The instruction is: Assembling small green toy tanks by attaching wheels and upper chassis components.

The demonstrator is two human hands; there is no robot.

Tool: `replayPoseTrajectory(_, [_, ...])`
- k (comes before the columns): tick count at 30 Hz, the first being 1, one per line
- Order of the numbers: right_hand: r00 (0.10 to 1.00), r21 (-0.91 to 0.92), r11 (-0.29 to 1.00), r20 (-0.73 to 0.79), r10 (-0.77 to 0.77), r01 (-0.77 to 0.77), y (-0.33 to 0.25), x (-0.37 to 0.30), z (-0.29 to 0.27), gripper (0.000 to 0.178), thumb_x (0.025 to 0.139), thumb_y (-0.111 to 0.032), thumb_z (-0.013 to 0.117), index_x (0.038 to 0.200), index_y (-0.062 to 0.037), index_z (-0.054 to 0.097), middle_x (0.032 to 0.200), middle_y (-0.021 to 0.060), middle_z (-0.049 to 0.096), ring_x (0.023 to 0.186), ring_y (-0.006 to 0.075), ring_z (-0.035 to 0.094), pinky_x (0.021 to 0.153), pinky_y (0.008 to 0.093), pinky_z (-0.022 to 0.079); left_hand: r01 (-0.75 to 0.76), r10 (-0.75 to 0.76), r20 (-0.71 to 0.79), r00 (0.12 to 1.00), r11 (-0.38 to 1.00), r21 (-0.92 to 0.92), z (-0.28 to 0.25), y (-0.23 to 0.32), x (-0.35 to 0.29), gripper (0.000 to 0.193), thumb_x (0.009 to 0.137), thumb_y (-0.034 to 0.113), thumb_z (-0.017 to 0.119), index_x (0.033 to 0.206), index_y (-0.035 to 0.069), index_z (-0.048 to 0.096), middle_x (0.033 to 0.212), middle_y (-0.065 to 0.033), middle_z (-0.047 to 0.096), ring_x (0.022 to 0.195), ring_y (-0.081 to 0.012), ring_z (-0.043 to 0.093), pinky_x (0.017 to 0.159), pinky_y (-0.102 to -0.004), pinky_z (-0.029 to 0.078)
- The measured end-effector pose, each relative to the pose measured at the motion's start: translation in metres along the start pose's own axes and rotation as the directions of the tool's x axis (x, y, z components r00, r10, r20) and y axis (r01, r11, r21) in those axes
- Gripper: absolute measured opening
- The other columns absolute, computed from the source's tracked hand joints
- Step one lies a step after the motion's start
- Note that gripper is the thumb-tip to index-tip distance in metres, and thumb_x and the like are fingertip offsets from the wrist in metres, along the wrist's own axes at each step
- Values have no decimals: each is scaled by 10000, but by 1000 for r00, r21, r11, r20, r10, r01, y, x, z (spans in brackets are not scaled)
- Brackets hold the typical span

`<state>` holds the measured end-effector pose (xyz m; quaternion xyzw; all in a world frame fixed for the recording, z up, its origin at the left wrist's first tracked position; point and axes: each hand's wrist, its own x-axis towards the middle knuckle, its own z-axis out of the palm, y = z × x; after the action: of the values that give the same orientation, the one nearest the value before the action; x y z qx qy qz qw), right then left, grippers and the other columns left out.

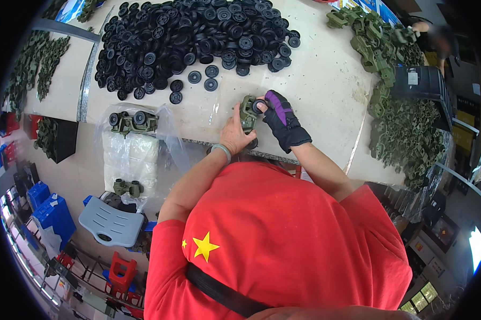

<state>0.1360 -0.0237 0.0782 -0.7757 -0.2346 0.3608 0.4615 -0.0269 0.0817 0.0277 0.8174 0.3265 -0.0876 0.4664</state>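
Note:
My left hand [236, 134], bare with a pale band at the wrist, grips an olive-green toy vehicle body [247, 116] at the table's near edge. In a black and purple fingerless glove, my right hand [281, 118] presses a small black wheel [258, 106] against the right side of that body. The thumb lies on the wheel, while the other fingers are partly hidden behind the glove. Just beyond my hands, a few loose black wheels [211, 85] lie on the table, in front of a large pile of wheels [187, 40].
Green plastic parts [406, 133] are heaped at the right, around a black crate [423, 88]. Another person's hand [420, 26] shows at the far right. On the left, a green vehicle with wheels [133, 122] rests on plastic-wrapped white packs [129, 152], near a grey-blue chair [111, 222].

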Motion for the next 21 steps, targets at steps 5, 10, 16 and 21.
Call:
replayPoseTrajectory(5, [988, -257, 958, -56, -143, 124, -12, 18, -10, 341, 985, -191, 723, 1284, -34, 671, 1088, 131, 710, 914, 232, 695, 833, 387, 580, -7, 6, -23, 1000, 1000, -16, 5, -10, 1, 1176, 782, 396, 827, 1689, 141, 122, 1261, -292, 651, 1178, -454, 653, 1025, -527, 534])
replayPoseTrajectory(10, [724, -521, 532, 288, -627, 668, -36, 67, 9, 394, 829, -126, 717, 1217, -57, 695, 1128, 167, 690, 974, 383, 662, 864, 488, 534, -35, 32, -101, 994, 999, -26, 4, -13, -3, 1163, 802, 411, 832, 1687, 137, 131, 1264, -298, 646, 1157, -460, 663, 1005, -539, 543])
replayPoseTrajectory(16, [610, -541, 284, 668, -427, 792, -44, 75, 30, 358, 795, -166, 717, 1136, -55, 713, 1045, 183, 718, 1034, 418, 662, 929, 530, 513, -39, 39, -17, 999, 999, -9, 12, -16, 0, 1149, 834, 539, 769, 1684, 93, 137, 1255, -315, 649, 1063, -491, 694, 942, -542, 571])
replayPoseTrajectory(21, [955, -612, 755, 1, -297, 235, -9, 73, 46, 209, 1001, -174, 589, 1103, -21, 689, 1030, 213, 704, 1050, 428, 663, 902, 508, 513, -51, 47, -56, 997, 996, -78, 12, -18, -5, 1148, 837, 519, 770, 1690, 98, 127, 1269, -290, 645, 1140, -460, 664, 996, -520, 549])
